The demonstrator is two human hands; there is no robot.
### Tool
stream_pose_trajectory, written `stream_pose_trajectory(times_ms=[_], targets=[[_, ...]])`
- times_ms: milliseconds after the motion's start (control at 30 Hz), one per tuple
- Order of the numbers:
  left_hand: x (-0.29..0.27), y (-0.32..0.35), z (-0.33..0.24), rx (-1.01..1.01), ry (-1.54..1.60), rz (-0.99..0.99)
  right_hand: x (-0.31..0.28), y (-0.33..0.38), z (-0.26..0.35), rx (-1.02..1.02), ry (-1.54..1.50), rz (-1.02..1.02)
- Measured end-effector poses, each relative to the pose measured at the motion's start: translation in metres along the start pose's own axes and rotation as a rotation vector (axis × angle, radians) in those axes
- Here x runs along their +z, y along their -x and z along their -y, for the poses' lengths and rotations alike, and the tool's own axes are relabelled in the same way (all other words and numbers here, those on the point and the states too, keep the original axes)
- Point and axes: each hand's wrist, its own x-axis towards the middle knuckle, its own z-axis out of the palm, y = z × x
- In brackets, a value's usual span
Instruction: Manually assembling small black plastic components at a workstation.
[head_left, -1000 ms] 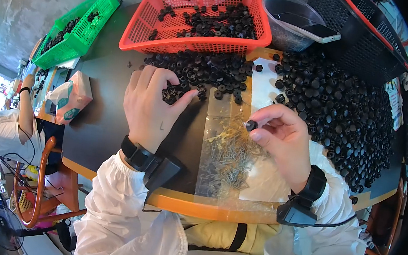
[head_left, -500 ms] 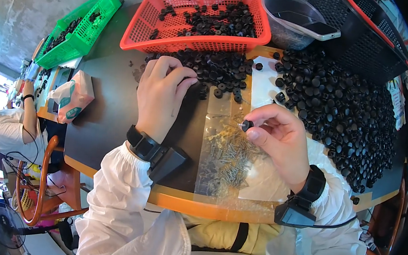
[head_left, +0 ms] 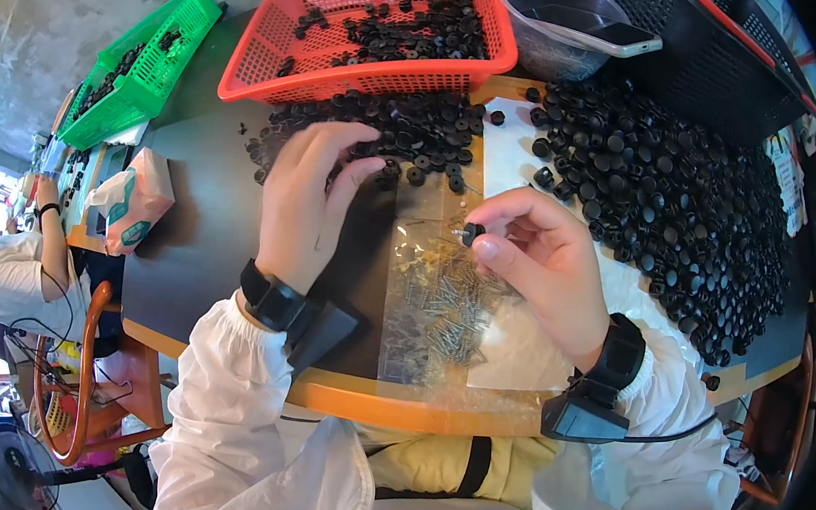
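Observation:
Between thumb and index finger, my right hand (head_left: 550, 261) pinches a small black knob (head_left: 472, 234) with a thin metal screw poking out of it to the left. My left hand (head_left: 310, 188) hovers at the near edge of a heap of black disc-shaped pieces (head_left: 412, 130). Its thumb and fingers are apart, and nothing shows between them. Below my right hand, many loose screws (head_left: 457, 306) lie on a clear plastic sheet (head_left: 404, 355). A big heap of black round knobs (head_left: 667, 194) covers the table's right side.
A red basket (head_left: 368, 74) holding black pieces stands at the back, beside a clear tub (head_left: 542, 54) with a phone (head_left: 624, 40) across it. Further right is a black basket (head_left: 695, 76). To the left are a tissue pack (head_left: 144, 200), a green basket (head_left: 152, 75) and another person (head_left: 20, 261).
My left thumb has parted from the fingers, which were bunched together over the disc heap. My right hand still holds the knob and screw. The whole view has shifted slightly.

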Motion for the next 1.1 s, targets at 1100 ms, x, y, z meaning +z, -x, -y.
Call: stream_pose_trajectory(times_ms=[1100], targets=[[0.011, 0.024, -0.025, 0.227, 0.466, 0.169, 0.003, 0.000, -0.002, -0.065, 0.241, -0.055]])
